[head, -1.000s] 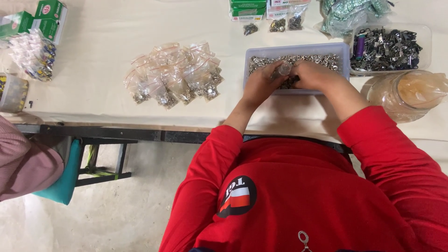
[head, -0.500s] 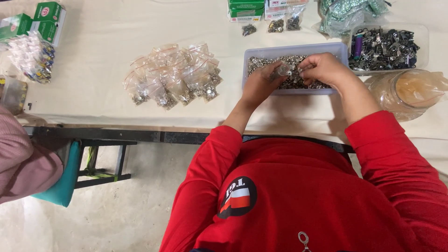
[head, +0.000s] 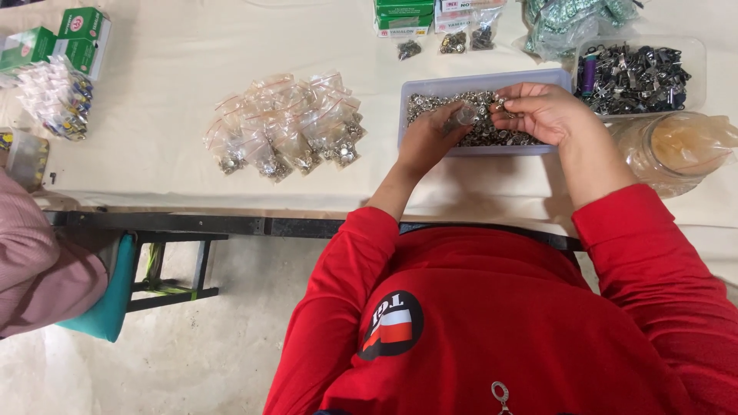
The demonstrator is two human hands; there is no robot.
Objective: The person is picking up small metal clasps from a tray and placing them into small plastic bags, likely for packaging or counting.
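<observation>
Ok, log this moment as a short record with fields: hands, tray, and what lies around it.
left hand: holds a small clear bag over the tray
right hand: pinches small metal pieces above the tray
tray: pale rectangular, filled with small metal pieces
left of tray: pile of filled clear bags
right of tray: clear container of dark metal clips

A matt cream cloth covers the counter [head: 177, 154]. The tray [head: 430, 83] is smooth, pale translucent plastic, and the small fasteners [head: 430, 104] in it are shiny silver metal. At centre left of the frame, the little bags [head: 284, 127] are clear, glossy, crinkled plastic. The dark clips [head: 634, 73] at upper right gleam like metal. The sleeves [head: 653, 253] are soft, matt red cloth.
</observation>
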